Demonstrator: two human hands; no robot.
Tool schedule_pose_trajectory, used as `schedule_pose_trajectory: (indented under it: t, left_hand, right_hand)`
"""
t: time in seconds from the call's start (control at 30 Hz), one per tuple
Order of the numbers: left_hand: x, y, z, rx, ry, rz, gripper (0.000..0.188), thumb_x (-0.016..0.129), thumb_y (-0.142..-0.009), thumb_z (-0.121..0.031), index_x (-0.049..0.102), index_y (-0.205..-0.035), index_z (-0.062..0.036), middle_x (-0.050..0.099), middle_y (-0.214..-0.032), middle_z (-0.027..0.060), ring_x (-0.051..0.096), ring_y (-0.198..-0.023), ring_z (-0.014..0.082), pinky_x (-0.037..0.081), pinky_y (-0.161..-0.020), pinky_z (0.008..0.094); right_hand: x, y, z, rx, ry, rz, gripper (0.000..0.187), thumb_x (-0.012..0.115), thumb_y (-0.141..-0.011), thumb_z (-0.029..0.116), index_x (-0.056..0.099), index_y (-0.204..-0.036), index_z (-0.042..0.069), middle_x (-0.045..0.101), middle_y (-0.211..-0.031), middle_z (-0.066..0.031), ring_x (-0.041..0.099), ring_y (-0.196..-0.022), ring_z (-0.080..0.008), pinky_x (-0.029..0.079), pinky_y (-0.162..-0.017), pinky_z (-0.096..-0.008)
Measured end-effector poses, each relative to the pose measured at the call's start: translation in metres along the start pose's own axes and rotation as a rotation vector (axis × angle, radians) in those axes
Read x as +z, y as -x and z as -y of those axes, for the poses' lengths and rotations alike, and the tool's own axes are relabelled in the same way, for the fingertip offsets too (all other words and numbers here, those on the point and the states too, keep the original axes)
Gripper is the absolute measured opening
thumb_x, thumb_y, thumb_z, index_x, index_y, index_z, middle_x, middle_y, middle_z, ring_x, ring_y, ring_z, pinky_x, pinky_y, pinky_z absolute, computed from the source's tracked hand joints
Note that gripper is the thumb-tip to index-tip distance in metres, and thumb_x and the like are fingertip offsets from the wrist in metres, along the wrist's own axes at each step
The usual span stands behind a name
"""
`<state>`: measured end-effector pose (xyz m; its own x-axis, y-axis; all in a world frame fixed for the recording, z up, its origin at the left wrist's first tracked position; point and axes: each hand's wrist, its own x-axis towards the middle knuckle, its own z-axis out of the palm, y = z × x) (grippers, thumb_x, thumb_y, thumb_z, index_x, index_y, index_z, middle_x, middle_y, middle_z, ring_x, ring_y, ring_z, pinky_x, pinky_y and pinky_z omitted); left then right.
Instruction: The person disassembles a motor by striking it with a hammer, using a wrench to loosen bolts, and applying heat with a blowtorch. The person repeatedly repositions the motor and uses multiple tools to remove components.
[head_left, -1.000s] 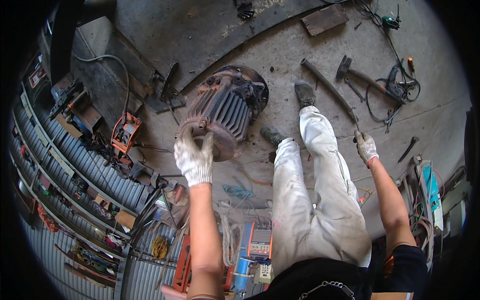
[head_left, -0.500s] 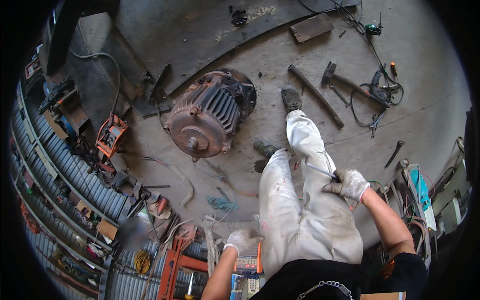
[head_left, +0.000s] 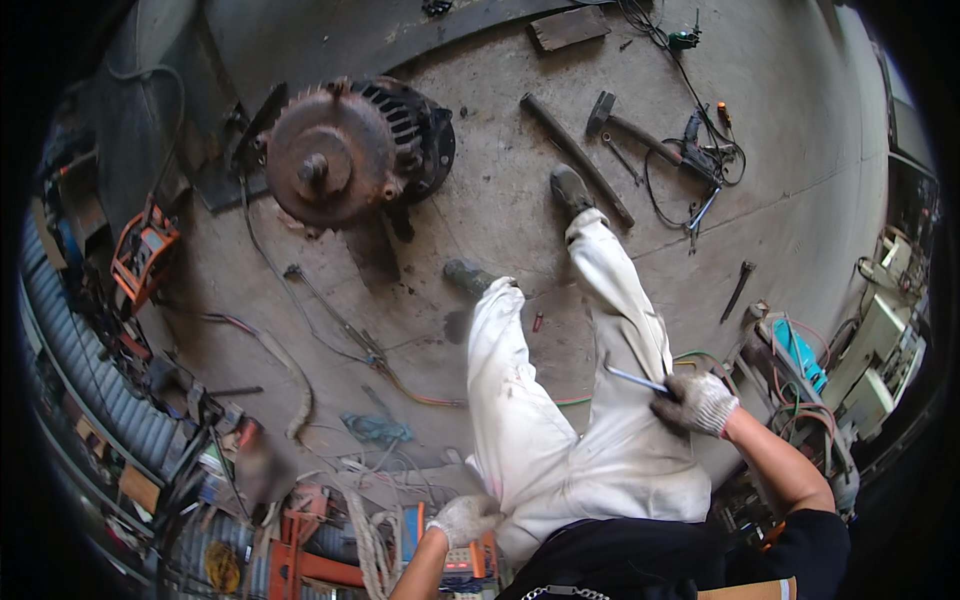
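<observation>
My right hand (head_left: 697, 402), in a soiled white knit glove, is closed round a thin metal rod (head_left: 637, 378). The rod points left across my right thigh, its grip end hidden in the palm. Low in the picture, my gloved left hand (head_left: 466, 519) rests beside my left thigh with its fingers loosely stretched, holding nothing that I can see. Just under it is an orange-edged control box (head_left: 462, 566), partly covered by the hand. Ahead to the left, a rusty finned electric motor (head_left: 345, 155) lies on the floor, its shaft end towards me.
A steel pipe (head_left: 578, 160), a sledgehammer (head_left: 640, 134), a wrench (head_left: 622, 160) and a corded power tool (head_left: 702, 150) lie ahead right. A cutting torch (head_left: 350, 332) with hoses lies left of my feet. An orange-framed unit (head_left: 145, 255) stands left; a bolt (head_left: 738, 290) lies right.
My view has shifted, so the motor sits further left and higher. My left hand has slid from the control box towards my thigh. The rod stays in my right hand.
</observation>
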<state>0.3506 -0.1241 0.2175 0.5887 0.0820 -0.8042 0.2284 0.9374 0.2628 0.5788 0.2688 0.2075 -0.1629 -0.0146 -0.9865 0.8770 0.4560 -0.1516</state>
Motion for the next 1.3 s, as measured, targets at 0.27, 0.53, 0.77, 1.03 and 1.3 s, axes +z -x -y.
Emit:
schedule_pose_trajectory:
  t: [0.27,0.53,0.77,1.03,1.3]
  left_hand:
    - [0.102,-0.032,-0.051,0.129,-0.027,0.188,0.038,0.058,-0.091,-0.042,0.071,-0.102,-0.0081,0.071,-0.097,0.0202,0.068,-0.097,0.0380,0.052,-0.085,0.0463]
    - [0.047,-0.080,-0.092,0.086,0.304,0.078,0.046,0.064,-0.092,-0.044,0.073,-0.117,-0.0065,0.071,-0.118,0.0172,0.070,-0.101,0.0298,0.052,-0.092,0.0388]
    - [-0.071,-0.267,0.060,-0.278,-0.146,-0.973,0.052,0.068,-0.088,-0.047,0.071,-0.118,-0.0048,0.075,-0.105,0.0154,0.072,-0.093,0.0258,0.056,-0.087,0.0387]
    - [-0.146,-0.563,0.145,-0.453,-0.036,-0.872,0.036,0.069,-0.085,-0.043,0.074,-0.098,-0.0101,0.073,-0.096,0.0173,0.071,-0.088,0.0365,0.056,-0.079,0.0492]
    - [-0.182,-0.603,0.153,-0.539,0.019,-0.961,0.030,0.069,-0.086,-0.039,0.074,-0.095,-0.0103,0.071,-0.089,0.0166,0.069,-0.083,0.0366,0.055,-0.076,0.0491]
  right_hand:
    - [0.032,0.080,-0.096,0.038,-0.123,0.492,0.049,0.069,-0.087,0.051,0.073,-0.110,0.007,0.072,-0.097,-0.0232,0.070,-0.093,-0.0374,0.054,-0.084,-0.0440]
    - [-0.052,0.019,-0.144,-0.074,-0.374,0.297,0.037,0.061,-0.100,0.034,0.070,-0.112,0.001,0.071,-0.089,-0.0141,0.068,-0.082,-0.0238,0.055,-0.078,-0.0366]
    - [-0.217,-0.211,0.001,-0.826,-0.244,-0.374,0.019,0.060,-0.100,0.015,0.068,-0.112,0.002,0.068,-0.100,-0.0040,0.063,-0.089,-0.0124,0.052,-0.081,-0.0300]
    - [-0.275,-0.376,0.192,-1.377,-0.219,-1.013,0.027,0.065,-0.100,0.028,0.064,-0.108,0.003,0.072,-0.091,-0.0114,0.069,-0.080,-0.0159,0.057,-0.074,-0.0329]
    - [-0.253,-0.401,0.223,-1.402,-0.181,-0.888,0.025,0.070,-0.097,0.025,0.065,-0.097,0.001,0.068,-0.078,-0.0049,0.063,-0.072,-0.0109,0.055,-0.066,-0.0312]
